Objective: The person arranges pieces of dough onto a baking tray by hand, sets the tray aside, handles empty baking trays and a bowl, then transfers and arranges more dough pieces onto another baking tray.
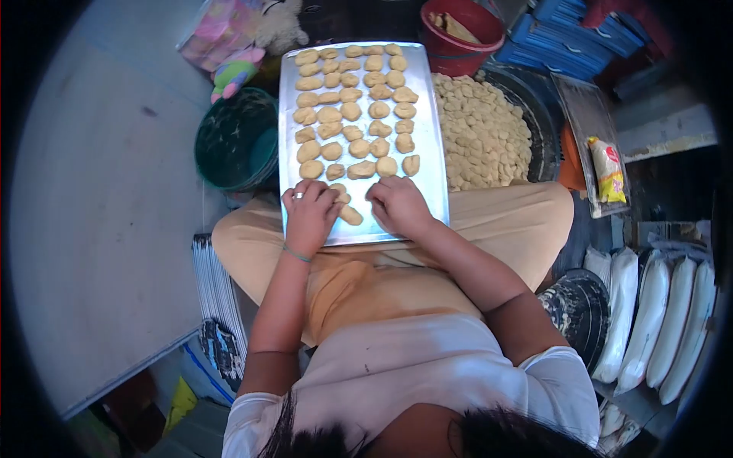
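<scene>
A metal baking tray point(366, 237) rests across my lap, with rows of small dough pieces point(350, 111) on its far and middle parts. Low on the tray's left side, my left hand point(310, 214) has its fingers curled at a strip of dough point(350, 214); more dough shows by the fingertips. A ring is on one finger. My right hand point(400, 206) is over the right half of the tray, fingers bent together with the tips low near the surface. Whatever those fingers hold, if anything, is hidden.
Right of the tray, a wide black basin point(544, 137) holds a heap of dough pieces point(482, 130). A red bucket point(462, 55) stands behind, a green bucket point(233, 145) at left. A yellow-and-white packet point(607, 169) lies on another tray point(574, 103). White filled bags point(645, 320) stand at lower right.
</scene>
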Tool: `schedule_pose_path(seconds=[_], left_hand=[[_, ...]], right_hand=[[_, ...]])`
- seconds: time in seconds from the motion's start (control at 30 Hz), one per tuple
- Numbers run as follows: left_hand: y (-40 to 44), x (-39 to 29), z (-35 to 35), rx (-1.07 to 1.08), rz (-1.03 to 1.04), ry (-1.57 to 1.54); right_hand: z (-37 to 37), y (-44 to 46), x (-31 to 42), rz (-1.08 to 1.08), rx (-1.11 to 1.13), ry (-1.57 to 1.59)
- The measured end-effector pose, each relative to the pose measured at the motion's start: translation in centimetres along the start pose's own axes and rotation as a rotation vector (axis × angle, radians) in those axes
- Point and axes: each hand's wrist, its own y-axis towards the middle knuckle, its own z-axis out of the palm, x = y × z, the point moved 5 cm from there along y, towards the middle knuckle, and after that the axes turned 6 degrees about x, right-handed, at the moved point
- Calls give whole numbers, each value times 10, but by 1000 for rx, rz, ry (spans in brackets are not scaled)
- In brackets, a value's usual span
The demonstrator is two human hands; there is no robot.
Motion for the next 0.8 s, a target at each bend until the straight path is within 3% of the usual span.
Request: schedule_pose_path(seconds=[0.13,0.23,0.37,0.47,0.53,0.6,0.63,0.67,0.73,0.8], left_hand=[[4,-5,6,-74,-7,43],[6,-6,7,-41,-13,23],[0,-17,5,-99,-30,53],[11,-43,9,-36,101,51],[19,-55,19,26,152,85],[23,-66,28,20,171,100],[24,-71,33,52,173,77],[25,-76,38,78,187,64],[24,-84,50,123,198,49],[23,-89,59,177,187,33]], right_hand=[[8,2,24,-139,-21,112],[19,-1,17,-124,76,-28],[0,4,-16,-109,-130,90],[-17,4,-11,-199,-209,171],[-58,4,-29,-223,-340,12],[-87,-8,-110,132,-694,178],[-92,-12,-159,548,-620,519],[-84,-17,-220,649,-576,430],[-26,-31,-327,870,-250,82],[36,-39,-347,1004,-44,113]])
